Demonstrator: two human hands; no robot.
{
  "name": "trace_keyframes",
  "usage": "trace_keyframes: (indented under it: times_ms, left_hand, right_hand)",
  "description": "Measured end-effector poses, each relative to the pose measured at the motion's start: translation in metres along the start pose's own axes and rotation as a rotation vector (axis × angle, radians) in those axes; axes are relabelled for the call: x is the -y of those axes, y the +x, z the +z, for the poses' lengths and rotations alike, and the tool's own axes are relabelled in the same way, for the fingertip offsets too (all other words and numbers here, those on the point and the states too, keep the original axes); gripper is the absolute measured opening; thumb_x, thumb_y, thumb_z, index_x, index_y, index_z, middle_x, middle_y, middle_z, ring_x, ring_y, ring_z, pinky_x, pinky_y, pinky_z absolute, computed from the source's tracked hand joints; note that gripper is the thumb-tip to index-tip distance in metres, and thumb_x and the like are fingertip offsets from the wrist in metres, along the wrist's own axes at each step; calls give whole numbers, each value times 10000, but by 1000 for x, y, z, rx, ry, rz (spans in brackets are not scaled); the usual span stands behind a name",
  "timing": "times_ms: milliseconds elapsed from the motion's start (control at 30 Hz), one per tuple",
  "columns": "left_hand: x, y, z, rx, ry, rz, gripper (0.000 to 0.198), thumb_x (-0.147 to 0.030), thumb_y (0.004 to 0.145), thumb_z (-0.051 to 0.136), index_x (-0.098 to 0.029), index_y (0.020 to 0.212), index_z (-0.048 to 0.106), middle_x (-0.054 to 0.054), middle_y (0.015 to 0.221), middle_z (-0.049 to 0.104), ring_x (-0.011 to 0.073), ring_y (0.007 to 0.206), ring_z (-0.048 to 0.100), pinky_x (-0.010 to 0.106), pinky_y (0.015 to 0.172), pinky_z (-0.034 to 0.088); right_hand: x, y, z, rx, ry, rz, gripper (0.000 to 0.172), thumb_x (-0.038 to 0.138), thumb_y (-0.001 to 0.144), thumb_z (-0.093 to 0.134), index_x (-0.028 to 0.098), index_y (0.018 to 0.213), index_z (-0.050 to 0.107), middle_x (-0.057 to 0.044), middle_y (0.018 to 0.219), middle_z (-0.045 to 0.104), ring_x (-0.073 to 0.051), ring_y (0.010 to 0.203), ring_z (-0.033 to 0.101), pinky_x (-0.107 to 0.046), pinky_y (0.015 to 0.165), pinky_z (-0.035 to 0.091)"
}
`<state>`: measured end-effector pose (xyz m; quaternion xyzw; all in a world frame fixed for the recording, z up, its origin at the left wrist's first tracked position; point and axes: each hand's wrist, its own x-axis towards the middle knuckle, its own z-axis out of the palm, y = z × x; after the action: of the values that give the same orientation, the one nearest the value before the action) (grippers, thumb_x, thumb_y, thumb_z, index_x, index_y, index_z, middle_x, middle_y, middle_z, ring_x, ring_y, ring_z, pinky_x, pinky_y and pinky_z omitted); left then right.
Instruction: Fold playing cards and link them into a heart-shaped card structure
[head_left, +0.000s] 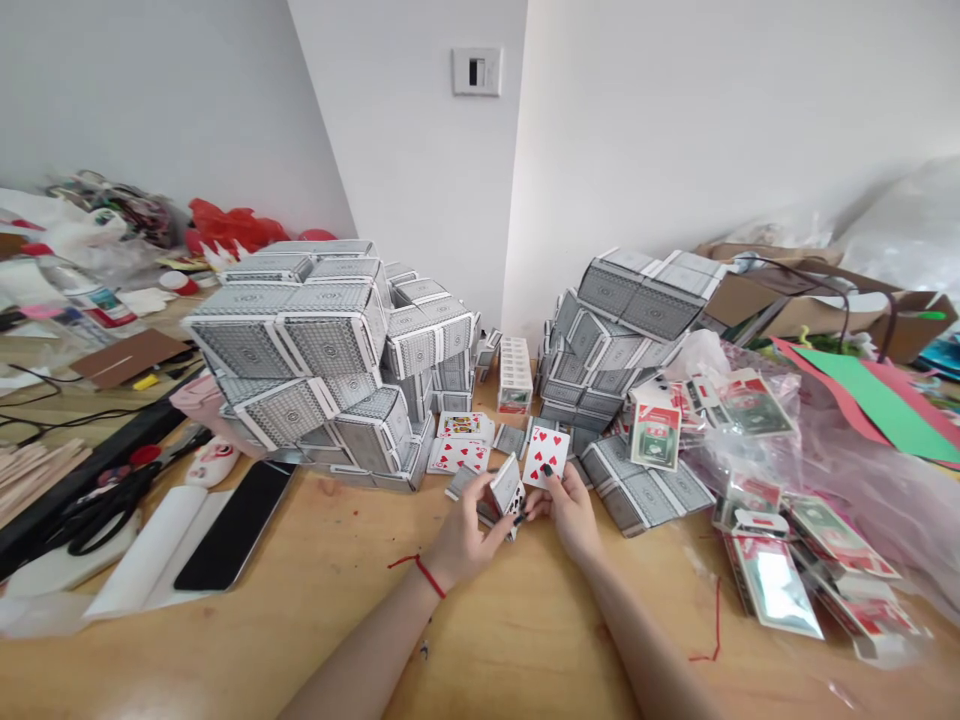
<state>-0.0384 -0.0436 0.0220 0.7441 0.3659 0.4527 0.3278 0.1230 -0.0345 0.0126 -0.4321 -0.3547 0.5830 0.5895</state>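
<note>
My left hand (469, 540), with a red string round its wrist, is closed on a small stack of playing cards (508, 490) held just above the wooden table (360, 620). My right hand (571, 510) pinches one face-up red hearts card (546, 455) by its lower edge, right beside the stack. Face-up cards (459, 442) lie on the table just behind my hands.
A large heap of grey-backed card packs (322, 350) rises at the left and another (622, 320) at the right. Empty red card packets (772, 570) on plastic wrap lie at the right. A black phone (236, 525), scissors (101, 510) and cables sit at the left.
</note>
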Motion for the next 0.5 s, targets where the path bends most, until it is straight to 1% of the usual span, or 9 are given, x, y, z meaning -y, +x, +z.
trace_keyframes:
  times_ms: [67,133,233,333,400,500]
  left_hand:
    - [2,1,-3,22,-80,-103,527,-225,793,488,-170,1249,231,118,1035,563,186,909,566,333,788,458]
    - [4,2,-7,26,-107,-144,481,-230,805,463,-169,1248,287,114,1042,580,191,930,567,348,820,454]
    - [6,2,-12,18,-133,-139,388,-243,799,463,-162,1176,420,116,1048,585,211,959,559,366,830,457]
    - [7,1,-13,46,-159,-113,356,-228,787,479,-159,1135,462,109,1041,586,216,976,549,369,838,453]
    - [7,1,-12,45,-142,-95,332,-214,781,488,-163,1109,480,103,1045,576,208,971,545,366,846,445]
    - [6,3,-10,54,-112,-77,299,-213,784,486,-164,1078,500,100,1027,560,195,933,540,357,824,448]
  right_hand:
    - [0,0,0,-18,-29,-1,289,447,736,551,218,833,404,63,534,550,-109,395,540,-223,372,444]
    - [0,0,1,-42,-85,1,287,460,738,539,214,791,403,67,474,531,-103,359,508,-209,347,412]
    - [-1,1,0,-97,-197,10,288,468,751,511,212,712,386,88,372,466,-75,273,402,-174,285,307]
    - [-3,2,-3,-107,-233,42,288,458,746,514,209,681,383,104,329,416,-59,241,334,-161,262,225]
    - [-3,4,-5,-84,-198,61,283,451,732,532,205,691,397,107,336,410,-57,250,337,-158,267,222]
    - [-2,5,-7,-35,-118,86,283,454,721,545,202,719,415,111,354,404,-55,265,332,-161,286,251]
